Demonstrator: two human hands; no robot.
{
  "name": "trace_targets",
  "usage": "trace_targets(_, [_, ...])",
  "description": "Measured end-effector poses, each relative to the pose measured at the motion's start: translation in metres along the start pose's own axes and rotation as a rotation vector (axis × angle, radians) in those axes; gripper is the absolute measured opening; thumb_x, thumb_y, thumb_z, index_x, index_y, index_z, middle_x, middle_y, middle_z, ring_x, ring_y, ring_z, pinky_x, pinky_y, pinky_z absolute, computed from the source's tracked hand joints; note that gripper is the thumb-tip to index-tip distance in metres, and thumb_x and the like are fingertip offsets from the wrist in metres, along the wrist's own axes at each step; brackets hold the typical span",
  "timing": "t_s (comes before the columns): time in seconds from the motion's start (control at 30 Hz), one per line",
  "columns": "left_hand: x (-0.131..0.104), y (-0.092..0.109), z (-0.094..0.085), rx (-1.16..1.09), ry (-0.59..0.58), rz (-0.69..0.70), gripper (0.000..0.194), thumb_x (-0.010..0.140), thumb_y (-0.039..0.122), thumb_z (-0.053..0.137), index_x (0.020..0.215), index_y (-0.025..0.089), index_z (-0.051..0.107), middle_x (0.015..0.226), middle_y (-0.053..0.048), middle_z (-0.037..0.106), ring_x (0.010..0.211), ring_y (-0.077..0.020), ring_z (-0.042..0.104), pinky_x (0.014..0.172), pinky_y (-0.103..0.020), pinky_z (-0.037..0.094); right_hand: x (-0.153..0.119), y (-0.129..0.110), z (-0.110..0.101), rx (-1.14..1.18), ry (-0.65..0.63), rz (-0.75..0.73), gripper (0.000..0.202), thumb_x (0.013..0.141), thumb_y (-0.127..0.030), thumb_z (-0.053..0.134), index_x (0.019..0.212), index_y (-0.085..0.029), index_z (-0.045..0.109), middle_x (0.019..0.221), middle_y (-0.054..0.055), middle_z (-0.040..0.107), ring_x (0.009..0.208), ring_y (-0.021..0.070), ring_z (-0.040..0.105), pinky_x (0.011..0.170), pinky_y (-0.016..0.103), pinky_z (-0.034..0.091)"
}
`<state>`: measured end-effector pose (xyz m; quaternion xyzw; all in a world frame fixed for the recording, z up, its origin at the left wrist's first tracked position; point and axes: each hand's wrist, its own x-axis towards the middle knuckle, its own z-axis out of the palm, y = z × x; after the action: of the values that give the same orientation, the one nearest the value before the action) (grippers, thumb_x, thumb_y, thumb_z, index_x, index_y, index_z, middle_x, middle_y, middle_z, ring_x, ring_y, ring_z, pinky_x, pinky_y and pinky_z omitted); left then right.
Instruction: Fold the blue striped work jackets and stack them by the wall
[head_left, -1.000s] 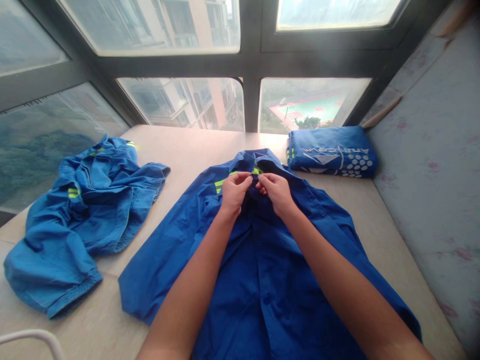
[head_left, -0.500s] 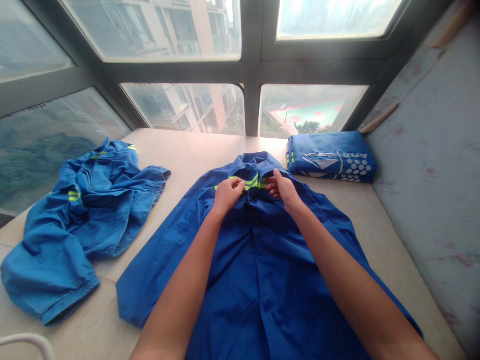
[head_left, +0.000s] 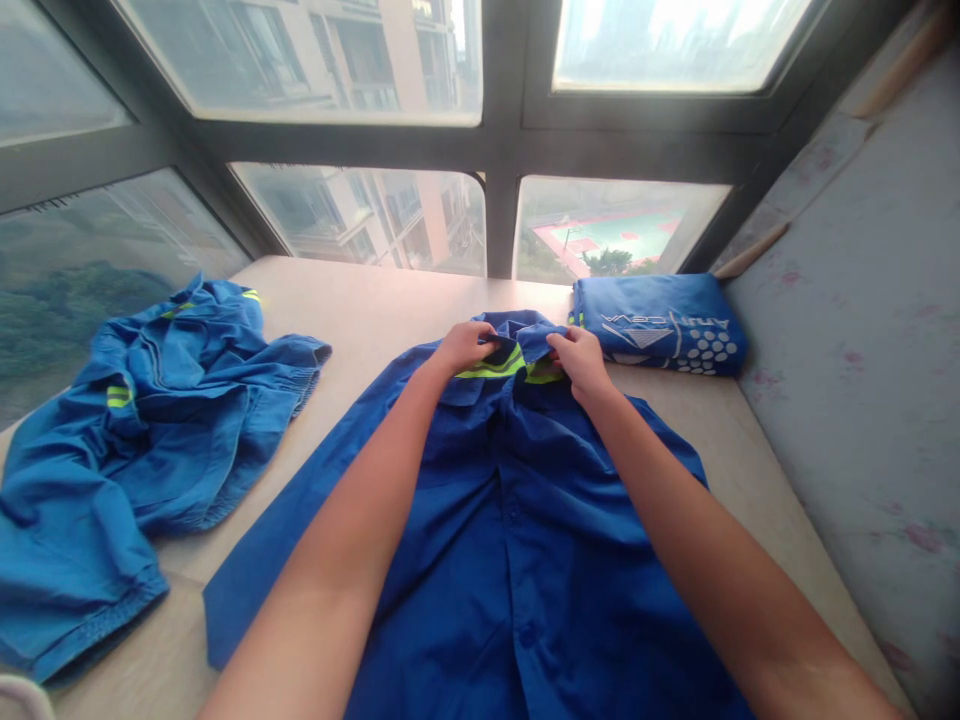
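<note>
Jacket (head_left: 480,520) collar (head_left: 535,344) is pinched by left hand (head_left: 463,348) and right hand (head_left: 582,360), both moved higher

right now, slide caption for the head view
Left hand and right hand hold the collar of a blue work shirt, between a rumpled jacket and a folded garment.

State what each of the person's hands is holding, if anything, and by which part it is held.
The left hand and right hand both hold the spread-out blue jacket by its collar, each on its own side.
</note>
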<state>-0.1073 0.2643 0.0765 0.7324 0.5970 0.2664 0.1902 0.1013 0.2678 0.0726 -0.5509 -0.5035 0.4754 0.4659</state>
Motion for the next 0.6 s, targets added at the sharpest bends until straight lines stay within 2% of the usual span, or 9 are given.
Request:
trace_targets(0.1, [0.002,-0.004,-0.025,-0.161,-0.008,-0.024,0.027,0.074,0.040,0.065,0.082,0.015,0.073,0.072,-0.003,0.070,0.069,-0.0177,0.063,0.062,-0.026,0.047,0.004,-0.005,-0.006,0.054,0.010,0.020,0.012,0.069,-0.031,0.060,0.067,-0.020,0.054,0.061,-0.003,0.057,0.058,0.0129,0.055,0.051,0.022,0.043])
trace_targets(0.2, [-0.001,0.003,-0.057,-0.223,-0.009,-0.071,0.030,0.073,0.044,0.068,0.077,0.014,0.070,0.063,-0.001,0.064,0.057,-0.0127,0.055,0.052,-0.023,0.039,0.005,-0.009,-0.004,0.049,-0.042,0.002,0.012,0.073,-0.032,0.058,0.071,-0.021,0.054,0.066,-0.002,0.059,0.062,0.0149,0.060,0.055,0.024,0.046])
trace_targets(0.27, [-0.003,0.015,-0.079,-0.176,-0.042,-0.082,0.031,0.073,0.045,0.068,0.069,0.014,0.068,0.056,0.001,0.058,0.052,-0.0102,0.049,0.049,-0.023,0.035,0.006,-0.015,-0.002,-0.055,-0.061,-0.057,0.012,0.074,-0.033,0.056,0.074,-0.021,0.056,0.069,-0.001,0.061,0.065,0.0161,0.061,0.057,0.025,0.047])
trace_targets(0.4, [0.002,0.048,-0.114,0.038,-0.152,-0.103,0.029,0.074,0.040,0.068,0.059,0.015,0.066,0.048,0.002,0.050,0.049,-0.0104,0.047,0.049,-0.025,0.033,0.008,-0.041,0.006,-0.461,-0.006,-0.271,0.012,0.075,-0.029,0.054,0.067,-0.020,0.057,0.069,0.002,0.063,0.072,0.0196,0.060,0.064,0.028,0.045])
trace_targets(0.47, [0.011,0.064,-0.119,0.167,-0.194,-0.091,0.024,0.071,0.034,0.070,0.056,0.015,0.066,0.045,0.002,0.048,0.052,-0.0126,0.051,0.053,-0.026,0.035,0.007,-0.058,0.015,-0.591,0.028,-0.352,0.013,0.077,-0.027,0.054,0.069,-0.020,0.060,0.073,0.005,0.065,0.078,0.0217,0.060,0.068,0.029,0.044])
trace_targets(0.53, [0.023,0.073,-0.115,0.239,-0.172,-0.038,0.018,0.069,0.030,0.071,0.059,0.015,0.069,0.047,0.001,0.050,0.060,-0.0159,0.057,0.060,-0.027,0.039,0.005,-0.071,0.026,-0.613,0.009,-0.425,0.013,0.079,-0.027,0.055,0.078,-0.020,0.066,0.081,0.006,0.068,0.084,0.0229,0.061,0.071,0.029,0.044])
trace_targets(0.6, [0.034,0.074,-0.105,0.264,-0.099,0.023,0.013,0.069,0.028,0.071,0.070,0.015,0.074,0.055,0.000,0.058,0.072,-0.0191,0.062,0.071,-0.028,0.043,0.005,-0.076,0.037,-0.578,-0.145,-0.472,0.014,0.079,-0.028,0.058,0.084,-0.021,0.069,0.083,0.006,0.070,0.083,0.0221,0.062,0.072,0.029,0.045])
